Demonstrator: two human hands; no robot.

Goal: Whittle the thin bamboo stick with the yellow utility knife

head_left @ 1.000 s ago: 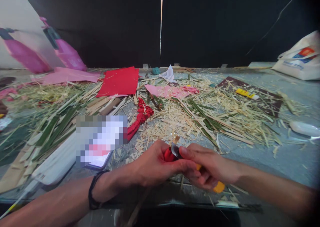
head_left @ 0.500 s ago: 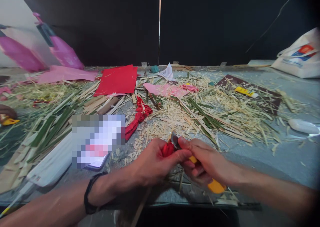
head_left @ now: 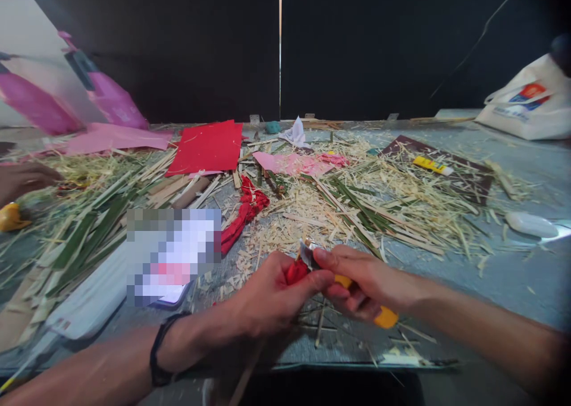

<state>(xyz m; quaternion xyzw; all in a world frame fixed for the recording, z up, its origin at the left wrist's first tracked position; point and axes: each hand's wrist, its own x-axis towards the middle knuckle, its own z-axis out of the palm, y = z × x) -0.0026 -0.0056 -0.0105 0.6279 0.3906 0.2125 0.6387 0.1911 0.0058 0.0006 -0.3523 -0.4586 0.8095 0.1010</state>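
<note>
A red cloth wrap [head_left: 297,271], with a pale tip [head_left: 300,251] poking out of it, was held over the near part of the table [head_left: 513,287], clamped between the thumb and fingers of the left hand [head_left: 270,296]. The blade of a yellow-handled knife [head_left: 386,317] was set beside that tip, the handle being enclosed by the curled fingers of the right hand [head_left: 368,281]. A paring stroke was judged to be in hand, for which a firm left grip and short, controlled blade travel were called for. Ahead, room was taken up by wood shavings [head_left: 272,242]; leftward it was narrowed by a phone [head_left: 172,297] and a white bar [head_left: 84,311]. The table's front edge was placed just below the hands, and the most open room was offered to the right.
</note>
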